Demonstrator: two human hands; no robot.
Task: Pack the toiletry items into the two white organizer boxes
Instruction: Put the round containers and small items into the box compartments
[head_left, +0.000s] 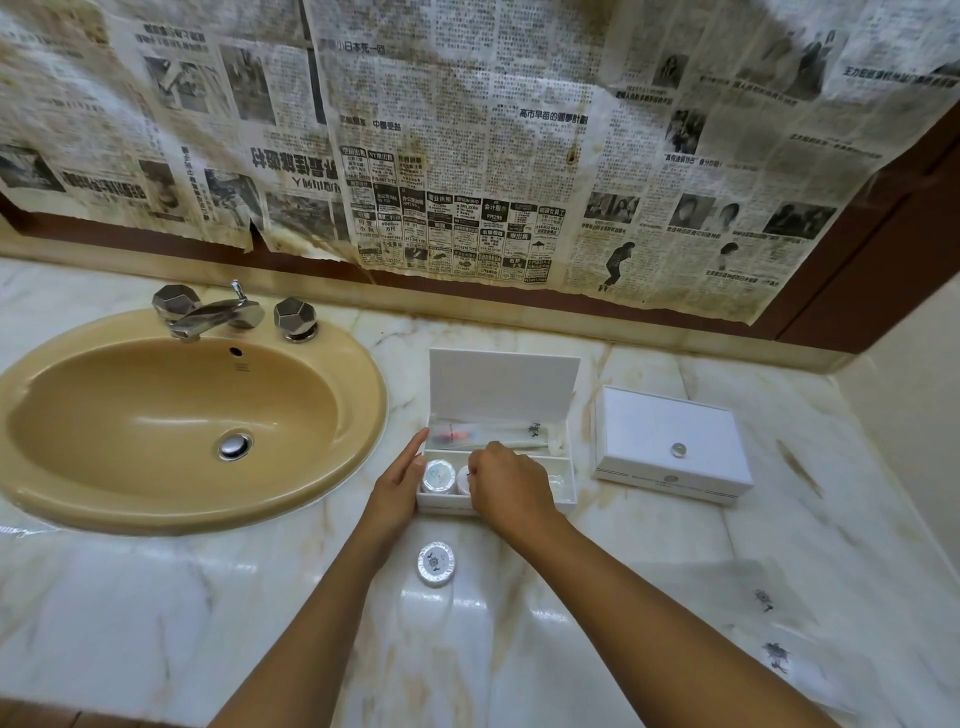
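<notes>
Resting flat against the open organizer box, the left hand has fingers extended, gripping nothing. Right hand reaches inside; its grip cannot be determined. One round toiletry disc lies on the tabletop; the closed box sits rightward.

forearms: bare | sleeves: none visible | hands: bare, ungloved

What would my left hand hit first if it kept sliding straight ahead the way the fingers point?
Probably nothing new: the left hand already lies along the open box at its left wall, fingers pointing toward the raised lid. Straight on, it would likely graze the lid's left edge, though depth is unclear.
</notes>
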